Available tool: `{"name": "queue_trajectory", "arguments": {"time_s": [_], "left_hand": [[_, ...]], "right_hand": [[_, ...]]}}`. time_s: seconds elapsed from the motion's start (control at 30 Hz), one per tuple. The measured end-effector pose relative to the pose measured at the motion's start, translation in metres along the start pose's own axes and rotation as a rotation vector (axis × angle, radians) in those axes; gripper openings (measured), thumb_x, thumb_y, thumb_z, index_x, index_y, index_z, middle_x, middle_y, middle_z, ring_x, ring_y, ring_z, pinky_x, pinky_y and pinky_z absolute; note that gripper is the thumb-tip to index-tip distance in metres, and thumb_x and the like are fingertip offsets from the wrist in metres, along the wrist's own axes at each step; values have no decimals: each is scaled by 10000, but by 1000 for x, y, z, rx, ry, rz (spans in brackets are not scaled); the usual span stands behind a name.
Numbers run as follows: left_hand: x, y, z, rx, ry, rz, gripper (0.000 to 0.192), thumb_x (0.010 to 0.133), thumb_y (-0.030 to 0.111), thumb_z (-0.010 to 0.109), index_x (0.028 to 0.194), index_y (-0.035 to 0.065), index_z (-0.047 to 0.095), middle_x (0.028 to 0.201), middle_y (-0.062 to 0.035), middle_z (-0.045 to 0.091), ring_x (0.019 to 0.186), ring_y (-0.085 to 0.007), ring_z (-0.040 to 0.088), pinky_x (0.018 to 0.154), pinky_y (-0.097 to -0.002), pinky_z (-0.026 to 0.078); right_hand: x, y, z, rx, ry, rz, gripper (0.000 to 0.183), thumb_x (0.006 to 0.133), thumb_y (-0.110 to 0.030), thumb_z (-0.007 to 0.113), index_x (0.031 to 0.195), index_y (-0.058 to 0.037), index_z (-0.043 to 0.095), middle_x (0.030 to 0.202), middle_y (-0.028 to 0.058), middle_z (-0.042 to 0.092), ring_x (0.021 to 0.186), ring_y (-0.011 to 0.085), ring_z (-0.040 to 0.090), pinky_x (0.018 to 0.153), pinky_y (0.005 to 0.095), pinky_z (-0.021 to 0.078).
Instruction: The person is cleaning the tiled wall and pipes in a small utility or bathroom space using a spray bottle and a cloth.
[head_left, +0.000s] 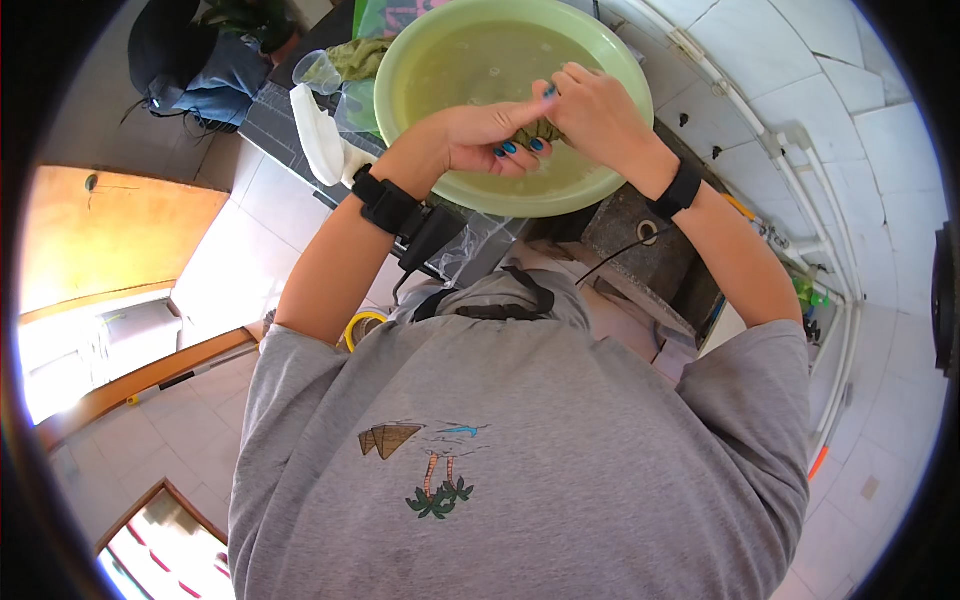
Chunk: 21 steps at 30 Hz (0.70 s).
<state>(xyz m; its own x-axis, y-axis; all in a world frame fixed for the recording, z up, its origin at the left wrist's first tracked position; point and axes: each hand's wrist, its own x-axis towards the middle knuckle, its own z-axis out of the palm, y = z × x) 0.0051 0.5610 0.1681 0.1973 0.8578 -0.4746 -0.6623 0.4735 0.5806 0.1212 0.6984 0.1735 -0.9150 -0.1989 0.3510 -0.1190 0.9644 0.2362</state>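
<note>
A wide light-green plastic basin (510, 201) holds cloudy yellowish water. Above the water, my left hand (495, 139) has its fingers curled round a bunched olive-green cloth (538, 133). My right hand (592, 109) meets it from the other side, closed on the same cloth, and the two hands touch. Much of the cloth is hidden between the palms. Another olive-green cloth (360, 58) lies crumpled just left of the basin, beside a clear plastic cup (318, 73).
A white plastic object (316, 135) stands left of the basin at the dark table's edge. Clear plastic film (469, 244) lies at the near side. To the right are a stone sink (630, 255) and white wall pipes (739, 101). A potted plant stands upper left.
</note>
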Motion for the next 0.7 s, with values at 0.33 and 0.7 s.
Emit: {"name": "queue_trajectory", "arguments": {"time_s": [0.33,0.7], "left_hand": [[4,2,11,206,1,-119,188,800,183,697,825,90,534,662,40,453,469,-31,360,398,-137,280],[16,-18,-5,-95,-467,-159,260,833,252,647,737,134,436,593,49,369,452,-22,290,401,-156,192]], "right_hand": [[11,3,-10,-98,44,-193,153,654,-127,603,780,-90,524,816,7,521,757,179,546,579,286,449],[0,4,-10,144,399,-338,340,685,-117,608,1019,-53,590,856,47,506,762,214,537,688,313,480]]}}
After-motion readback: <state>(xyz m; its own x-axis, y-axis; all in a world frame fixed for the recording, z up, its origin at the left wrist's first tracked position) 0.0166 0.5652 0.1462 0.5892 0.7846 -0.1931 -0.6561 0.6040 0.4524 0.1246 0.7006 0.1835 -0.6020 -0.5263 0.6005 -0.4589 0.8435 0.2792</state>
